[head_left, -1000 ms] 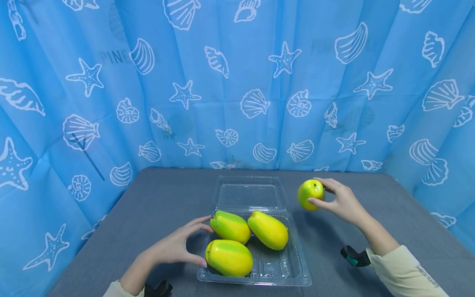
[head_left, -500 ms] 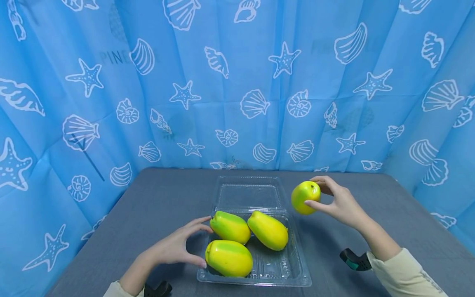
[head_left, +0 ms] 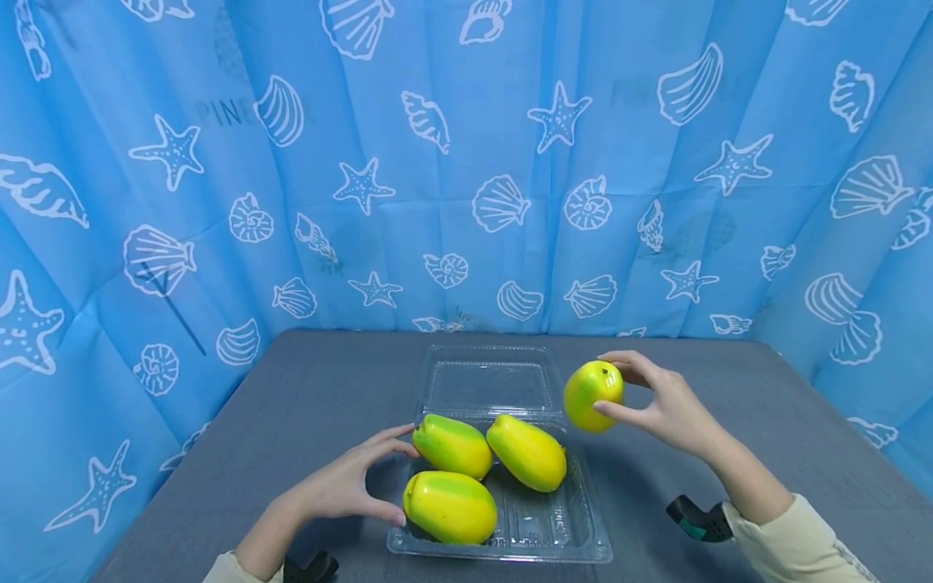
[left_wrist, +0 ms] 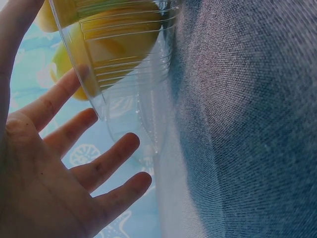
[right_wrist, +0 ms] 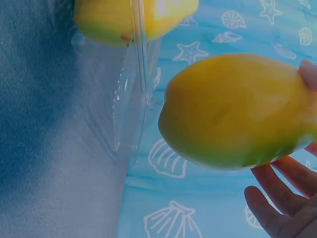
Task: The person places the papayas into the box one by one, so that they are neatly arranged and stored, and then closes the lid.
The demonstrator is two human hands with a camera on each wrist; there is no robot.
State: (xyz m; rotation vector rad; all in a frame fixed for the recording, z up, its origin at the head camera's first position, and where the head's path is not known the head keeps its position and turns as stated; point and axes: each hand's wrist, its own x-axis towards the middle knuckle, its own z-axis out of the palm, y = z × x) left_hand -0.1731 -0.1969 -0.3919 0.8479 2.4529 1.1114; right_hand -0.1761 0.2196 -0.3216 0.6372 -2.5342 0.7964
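My right hand [head_left: 672, 407] holds a yellow-green papaya [head_left: 593, 395] between thumb and fingers, raised above the table just right of a clear plastic clamshell box. One end of this papaya [right_wrist: 233, 114] points toward the box in the right wrist view. Three more papayas lie in the box: one at the back left [head_left: 453, 447], one at the back right [head_left: 528, 453], one at the front left [head_left: 450, 508]. My left hand [head_left: 348, 479] is spread at the box's left side, fingertips right at the rim [left_wrist: 74, 64], its fingers extended and gripping nothing.
The box's lid [head_left: 490, 380] lies folded back behind its base [head_left: 539, 554]. Under everything is a grey cloth-covered table [head_left: 342, 372]. A blue curtain [head_left: 466, 243] with white shells and starfish hangs behind and on both sides.
My right hand has carried the papaya left and slightly toward me, nearer the box. The left hand and the three papayas in the box have stayed put.
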